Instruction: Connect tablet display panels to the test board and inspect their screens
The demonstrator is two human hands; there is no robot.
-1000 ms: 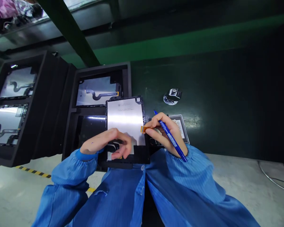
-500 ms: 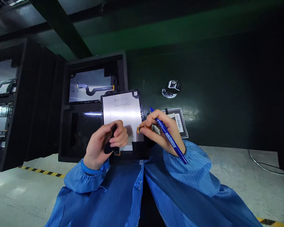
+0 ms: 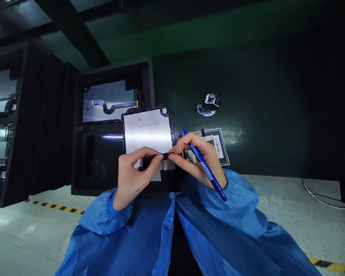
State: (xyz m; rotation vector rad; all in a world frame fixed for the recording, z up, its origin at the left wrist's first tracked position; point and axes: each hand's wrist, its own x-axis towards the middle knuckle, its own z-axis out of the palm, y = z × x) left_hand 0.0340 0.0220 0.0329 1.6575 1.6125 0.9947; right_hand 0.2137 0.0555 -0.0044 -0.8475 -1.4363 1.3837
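Observation:
Over the lower part of a silver-backed display panel (image 3: 148, 132), my two hands meet fingertip to fingertip. My left hand (image 3: 136, 174) is closed, pinching the end of a black flex cable (image 3: 161, 156) between thumb and forefinger. My right hand (image 3: 199, 159) pinches a small flex connector (image 3: 166, 156) right against that end; whether the two are joined cannot be made out. A blue marker pen (image 3: 204, 165) is also tucked in my right hand, slanting across the fingers and wrist. The fingers cover much of both flex ends.
A black foam tray (image 3: 151, 84) at the left holds another display panel (image 3: 109, 101) with a curved flex cable. More panels sit in a tray (image 3: 24, 96) at far left. A shiny metal holder (image 3: 209, 104) stands on the dark table, behind a labelled board (image 3: 222, 147).
My left hand has moved right and up, bringing the black flex end to the connector in my right hand. My right hand has stayed nearly still.

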